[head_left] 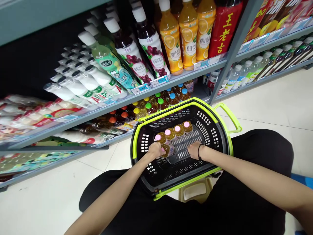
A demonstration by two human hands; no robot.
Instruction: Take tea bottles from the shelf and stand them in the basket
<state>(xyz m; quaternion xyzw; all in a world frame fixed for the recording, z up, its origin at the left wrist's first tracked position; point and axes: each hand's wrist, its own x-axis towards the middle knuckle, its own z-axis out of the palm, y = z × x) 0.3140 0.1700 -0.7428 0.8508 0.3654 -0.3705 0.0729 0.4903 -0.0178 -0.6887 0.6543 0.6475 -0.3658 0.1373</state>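
Basket (171,119), black with slotted walls and a lime-green rim, sat between the person's knees, in front of a drinks shelf (183,77). Bottles were inside it, on the basket floor: four pink-capped bottles (179,131) of yellowish liquid in a slanted row along the far side, close together, plus a fifth bottle (168,150) nearer the person, just beside the left end of that row. Left hand (155,150) was closed around the top of the fifth bottle, a bit of pink cap showing by the fingers. Right hand (194,150), dark band (199,152) at the wrist, was down in the basket too, right of the bottles and apart from them, fingers curled in; couldn't tell if it had hold of anything, palm side hidden. Green handle (231,116) stuck out at the basket's right end. Black trousers (261,153) on both sides, tan stool-like object (208,189) partly visible below the basket. Upper shelf: orange drink bottles (171,45), dark grape drink bottles (134,57), white bottles (78,78) further left, somewhat blurred. Lower shelf: small bottles with blue, green, yellow and red-orange caps (160,101), just beyond the basket. Pale tiled floor (269,101) around.
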